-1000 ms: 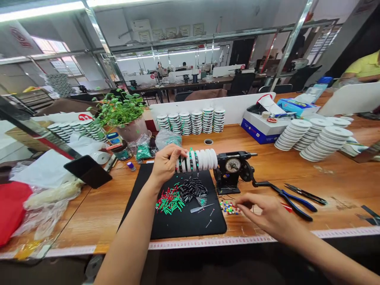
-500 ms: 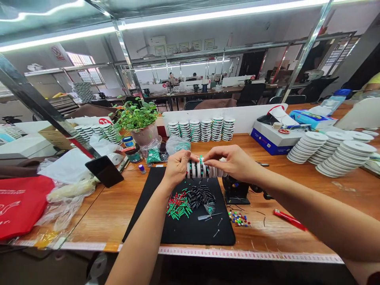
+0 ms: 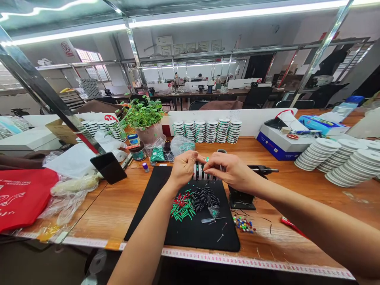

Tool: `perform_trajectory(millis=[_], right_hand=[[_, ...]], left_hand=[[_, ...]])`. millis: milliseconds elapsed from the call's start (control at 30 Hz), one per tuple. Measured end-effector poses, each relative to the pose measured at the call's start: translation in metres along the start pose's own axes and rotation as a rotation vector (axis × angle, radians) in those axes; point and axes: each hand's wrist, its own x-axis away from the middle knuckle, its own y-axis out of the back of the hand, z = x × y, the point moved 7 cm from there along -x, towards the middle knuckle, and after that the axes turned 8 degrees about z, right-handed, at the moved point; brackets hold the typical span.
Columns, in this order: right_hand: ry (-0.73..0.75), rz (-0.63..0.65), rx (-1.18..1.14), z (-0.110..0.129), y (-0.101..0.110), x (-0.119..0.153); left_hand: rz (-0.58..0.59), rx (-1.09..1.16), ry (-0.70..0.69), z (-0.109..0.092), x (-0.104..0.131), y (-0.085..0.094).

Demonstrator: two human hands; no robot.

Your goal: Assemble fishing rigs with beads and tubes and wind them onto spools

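My left hand (image 3: 183, 169) is wrapped round the left end of a row of white spools (image 3: 202, 172) wound with dark and green pieces, held above the black mat (image 3: 204, 236). The fingers of my right hand (image 3: 227, 169) are pinched together at the right part of the spools; what they grip is too small to make out. Below on the mat lie red and green sticks (image 3: 183, 206), a heap of black pieces (image 3: 205, 198) and a small screwdriver (image 3: 213, 219).
Stacks of white spools stand at the back (image 3: 211, 131) and right (image 3: 350, 168). A black device (image 3: 242, 198) sits beside the mat, with colored beads (image 3: 244, 224) in front. A phone (image 3: 108, 168), potted plant (image 3: 148, 118) and red bag (image 3: 26, 198) are left.
The view has shifted, so the bench appears slightly to the right and lower. My right hand has moved closer to my left hand and covers more of the spools.
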Motion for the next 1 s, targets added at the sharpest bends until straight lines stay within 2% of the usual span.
perform_trajectory(millis=[267, 467, 567, 733, 867, 1000], right_hand=[[0.027, 0.021, 0.102, 0.001, -0.005, 0.000], [-0.020, 0.071, 0.137, 0.000, -0.008, -0.007], [-0.110, 0.133, 0.154, -0.006, -0.007, -0.015], [-0.305, 0.311, 0.099, -0.019, -0.008, -0.024], [-0.282, 0.376, 0.113, -0.017, -0.007, -0.027], [-0.259, 0.349, 0.111, -0.017, -0.006, -0.026]], left_hand=[[0.002, 0.021, 0.008, 0.003, 0.000, 0.000], [0.016, 0.026, 0.047, 0.006, -0.001, -0.001], [0.026, 0.030, 0.124, 0.011, -0.002, -0.001], [0.065, 0.069, 0.232, 0.019, -0.004, -0.004], [0.084, 0.103, 0.197, 0.019, -0.007, -0.004], [0.130, 0.048, 0.242, 0.024, -0.009, -0.006]])
